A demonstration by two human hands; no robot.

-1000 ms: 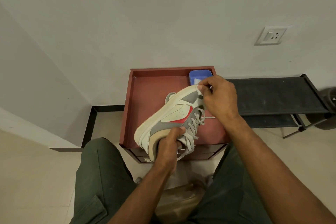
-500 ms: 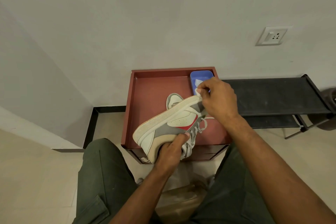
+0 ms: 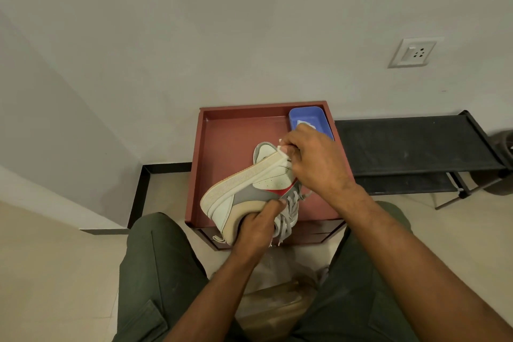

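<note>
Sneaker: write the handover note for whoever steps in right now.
Left hand grips the sneaker at the heel, tilted sole-up over the tray.
Right hand pinches a white wipe against the sole edge at the toe.
Blue tub sits in the tray's back right corner, something white inside.
Done: wiping is under way at the toe.
Left: the sole edge looks speckled, so probably work along it toward the heel.

A home, seemingly a corner where shoes are kept: plain painted walls point(image 3: 249, 22), pale tiled floor point(image 3: 41, 272) with black skirting point(image 3: 166, 168), a wall socket point(image 3: 413, 53), a low black rack point(image 3: 410, 144) just beside a small red-brown cabinet point(image 3: 230, 141), and a sneaker point(image 3: 249, 191) over its top.
</note>
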